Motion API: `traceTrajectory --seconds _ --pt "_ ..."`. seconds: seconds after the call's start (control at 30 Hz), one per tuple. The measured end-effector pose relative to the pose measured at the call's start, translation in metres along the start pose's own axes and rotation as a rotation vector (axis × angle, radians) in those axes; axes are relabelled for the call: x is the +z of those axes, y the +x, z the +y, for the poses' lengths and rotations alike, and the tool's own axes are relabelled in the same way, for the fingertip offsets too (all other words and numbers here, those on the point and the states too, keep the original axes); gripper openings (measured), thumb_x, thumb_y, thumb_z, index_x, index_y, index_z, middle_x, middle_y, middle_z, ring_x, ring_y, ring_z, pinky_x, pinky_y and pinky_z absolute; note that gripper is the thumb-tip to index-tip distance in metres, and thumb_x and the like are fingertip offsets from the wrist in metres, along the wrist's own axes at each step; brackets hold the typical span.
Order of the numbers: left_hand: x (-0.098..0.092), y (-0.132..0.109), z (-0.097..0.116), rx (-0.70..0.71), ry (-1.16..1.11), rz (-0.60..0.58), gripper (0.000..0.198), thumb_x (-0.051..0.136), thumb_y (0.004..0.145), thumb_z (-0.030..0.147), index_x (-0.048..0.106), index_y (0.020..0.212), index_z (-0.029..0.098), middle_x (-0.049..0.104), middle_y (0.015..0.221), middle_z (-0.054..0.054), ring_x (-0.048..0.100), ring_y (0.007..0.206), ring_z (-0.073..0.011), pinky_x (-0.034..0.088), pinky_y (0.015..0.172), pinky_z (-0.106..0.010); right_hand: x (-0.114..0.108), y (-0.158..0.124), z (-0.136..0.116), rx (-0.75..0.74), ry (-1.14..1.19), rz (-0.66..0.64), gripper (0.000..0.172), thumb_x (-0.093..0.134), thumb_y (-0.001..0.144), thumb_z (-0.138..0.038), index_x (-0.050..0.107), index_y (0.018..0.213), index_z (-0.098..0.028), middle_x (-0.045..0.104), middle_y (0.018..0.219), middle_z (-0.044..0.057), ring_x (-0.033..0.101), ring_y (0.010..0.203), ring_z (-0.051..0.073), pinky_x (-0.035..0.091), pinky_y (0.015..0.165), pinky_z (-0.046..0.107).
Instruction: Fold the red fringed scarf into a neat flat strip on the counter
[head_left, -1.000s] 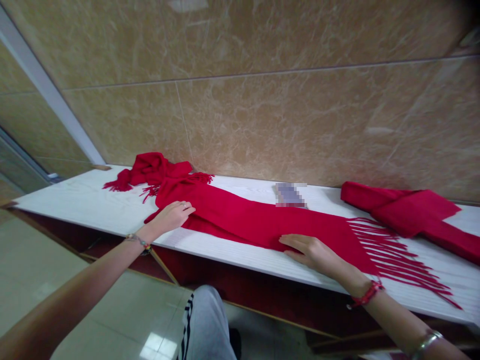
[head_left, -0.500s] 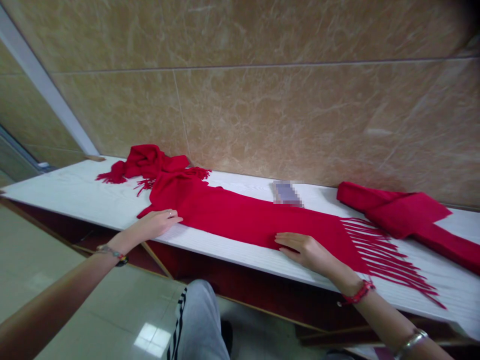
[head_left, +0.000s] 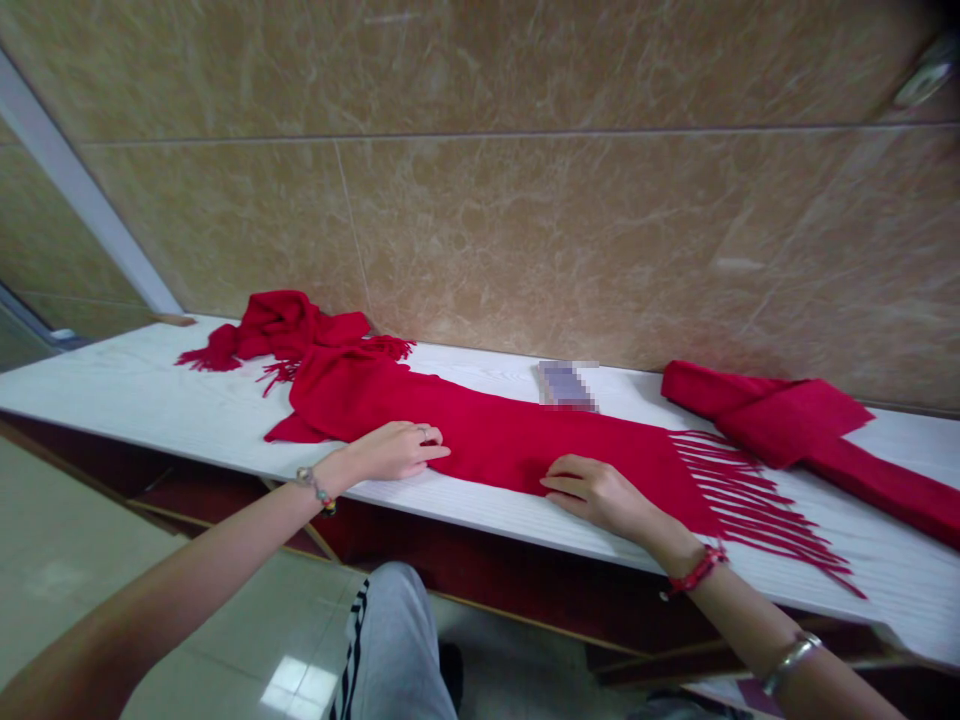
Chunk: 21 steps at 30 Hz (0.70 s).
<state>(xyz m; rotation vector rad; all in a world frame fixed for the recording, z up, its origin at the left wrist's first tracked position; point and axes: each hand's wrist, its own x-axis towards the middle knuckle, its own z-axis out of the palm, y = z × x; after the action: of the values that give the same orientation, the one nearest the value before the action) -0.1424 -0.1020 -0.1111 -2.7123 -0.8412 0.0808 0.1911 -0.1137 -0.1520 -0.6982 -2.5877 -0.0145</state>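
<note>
My left grip [head_left: 401, 450] and right grip [head_left: 600, 492] are loosely curved at the long red scarf [head_left: 487, 430]; whether they pinch it, I cannot tell. Between it and the table's [head_left: 457, 500] front edge, a narrow strip shows.

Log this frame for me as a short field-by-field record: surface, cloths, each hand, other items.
Surface: white counter along a tiled wall
Middle cloth: red scarf, laid lengthwise, fringe fanned at its right end
Left hand: fingers on the scarf's near edge; grip unclear
Right hand: on the near edge, closer to the fringe; grip unclear
Back left: crumpled red cloth with tassels
Right: folded red cloth
Behind scarf: pixelated item, unidentifiable
</note>
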Motion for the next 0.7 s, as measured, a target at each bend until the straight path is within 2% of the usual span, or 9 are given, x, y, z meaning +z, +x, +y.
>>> traceTrajectory --seconds 0.17,0.3,0.47,0.7 --pt "-0.003 0.023 0.011 0.109 0.016 0.047 0.026 0.050 0.083 0.017 0.056 0.107 0.024 0.057 0.097 -0.003 0.055 0.085 -0.0143 0.042 0.073 -0.022 0.003 0.000 0.003 0.003 0.012 0.012 0.027 0.042 0.089 -0.026 0.067 0.091 -0.017 0.063 0.086 0.007 0.059 0.077 0.015 0.050 0.069 0.027" --pt "0.000 0.019 0.009 0.120 0.052 0.068 0.024 0.048 0.084 0.014 0.058 0.104 0.022 0.058 0.085 -0.002 0.056 0.076 -0.0125 0.042 0.065 -0.020 0.003 0.001 0.003 0.010 0.034 0.045 0.028 0.041 0.089 -0.025 0.067 0.085 -0.016 0.062 0.081 0.007 0.057 0.072 0.014 0.049 0.065 0.025" --pt "0.003 0.010 0.009 0.120 0.011 0.136 0.028 0.045 0.084 0.013 0.057 0.108 0.022 0.058 0.087 -0.003 0.055 0.077 -0.0125 0.042 0.062 -0.019 -0.001 0.001 0.001 0.045 0.109 0.131 0.025 0.043 0.088 -0.025 0.067 0.085 -0.016 0.061 0.081 0.008 0.057 0.074 0.015 0.049 0.066 0.025" --pt "0.011 0.008 0.013 0.107 -0.020 0.099 0.032 0.048 0.082 0.014 0.055 0.112 0.025 0.055 0.087 -0.002 0.054 0.073 -0.0125 0.042 0.061 -0.019 -0.001 0.000 0.000 0.010 0.120 0.034 0.021 0.048 0.086 -0.026 0.066 0.090 -0.017 0.062 0.087 0.008 0.058 0.080 0.016 0.049 0.072 0.027"
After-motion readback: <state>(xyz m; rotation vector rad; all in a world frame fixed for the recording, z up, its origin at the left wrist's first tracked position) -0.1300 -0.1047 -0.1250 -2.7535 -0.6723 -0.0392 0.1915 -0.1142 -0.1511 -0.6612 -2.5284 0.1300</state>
